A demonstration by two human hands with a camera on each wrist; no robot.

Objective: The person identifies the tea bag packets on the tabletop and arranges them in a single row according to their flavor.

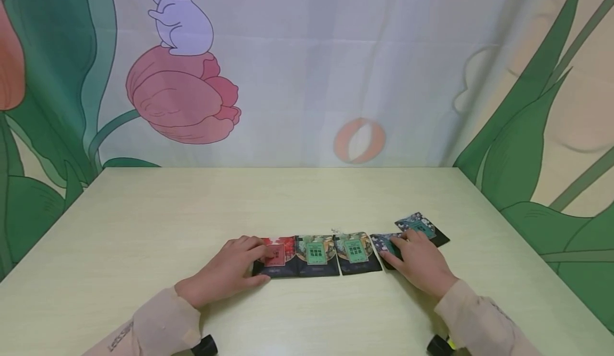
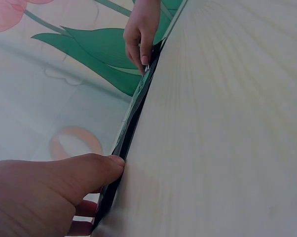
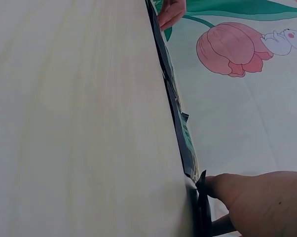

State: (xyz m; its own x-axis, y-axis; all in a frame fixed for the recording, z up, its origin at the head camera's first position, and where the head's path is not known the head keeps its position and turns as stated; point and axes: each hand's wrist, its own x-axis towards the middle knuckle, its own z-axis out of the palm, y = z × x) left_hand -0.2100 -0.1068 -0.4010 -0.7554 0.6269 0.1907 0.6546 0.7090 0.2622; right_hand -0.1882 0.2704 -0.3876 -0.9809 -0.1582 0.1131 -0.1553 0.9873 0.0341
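Several flat dark-bottomed sachets lie side by side in a row on the table. My left hand rests over the left end, fingertips on a red sachet and thumb at its near edge. Two sachets with green labels, one in the middle and one just right of it, lie uncovered. At the right end, my right hand pinches a blue flowered sachet, largely hidden beneath the fingers. In the right wrist view, the edge of this dark sachet stands raised beside the thumb.
Another blue flowered sachet lies askew behind the right hand. The pale wooden table extends to a printed curtain at the back. Black wrist devices, left and right, sit under the sleeves.
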